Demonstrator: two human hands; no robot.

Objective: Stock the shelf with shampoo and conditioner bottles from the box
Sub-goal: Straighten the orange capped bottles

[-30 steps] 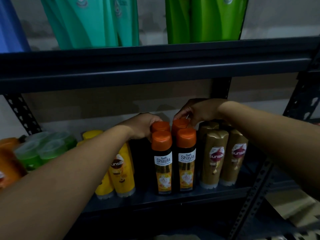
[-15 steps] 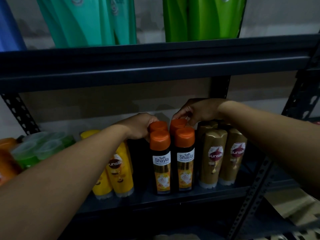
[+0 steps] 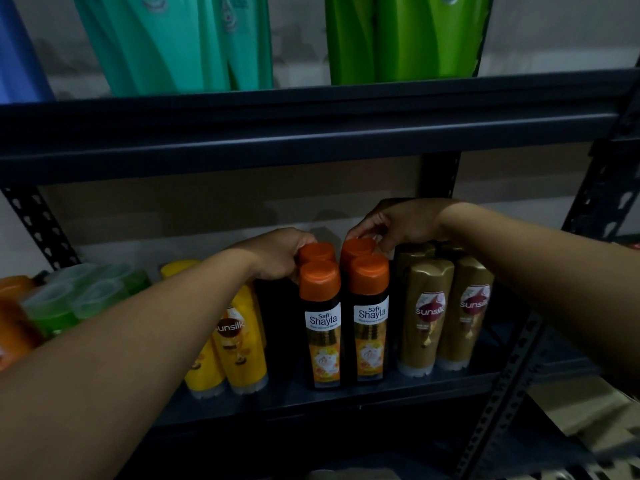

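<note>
At the far left of the lower shelf (image 3: 381, 389) stand orange bottles (image 3: 14, 327), partly cut off by the frame edge, and just right of them a cluster of green bottles with pale translucent caps (image 3: 65, 299). Next come the yellow Sunsilk bottles (image 3: 239, 344), upright in a short row running front to back, half hidden by the left forearm. The left hand (image 3: 277, 252) reaches in above them and curls its fingers round the orange cap of the rear left Safi Shayla bottle (image 3: 317, 251). Four of these black, orange-capped bottles stand upright in a tight two-by-two block in the middle of the shelf, the front pair (image 3: 346, 323) showing their labels. The right hand (image 3: 398, 221) comes in from the right with bent fingers, the fingertips pinching the cap of the rear right Safi Shayla bottle (image 3: 358, 245). Touching that block on the right are the gold Sunsilk bottles (image 3: 446, 313), upright, with more of them behind. On the upper shelf (image 3: 311, 133) stand a blue bottle (image 3: 17, 57), teal bottles (image 3: 180, 43) and green bottles (image 3: 405, 36), only their lower parts in view.
</note>
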